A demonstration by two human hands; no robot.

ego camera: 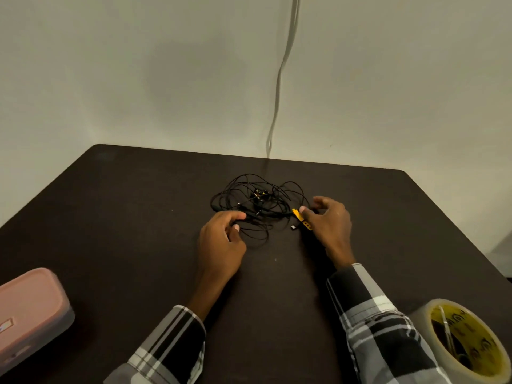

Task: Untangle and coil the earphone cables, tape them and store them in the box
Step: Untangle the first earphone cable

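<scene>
A tangle of black earphone cables (259, 202) lies in the middle of the dark table (138, 217). Black earbuds with yellow marks sit in the tangle's centre, and a yellow inline piece (302, 218) lies at its right side. My left hand (221, 239) rests at the tangle's near-left edge with curled fingers touching the cable loops. My right hand (328, 220) is at the right side, its thumb and fingers against the yellow piece. A pink-lidded box (27, 309) stands closed at the near left. A roll of clear tape (465, 342) lies at the near right.
A pale wall rises behind the table, with a grey cord (279, 87) hanging down it to the table's far edge. The table's right edge runs diagonally past the tape roll. Checked sleeves cover both forearms.
</scene>
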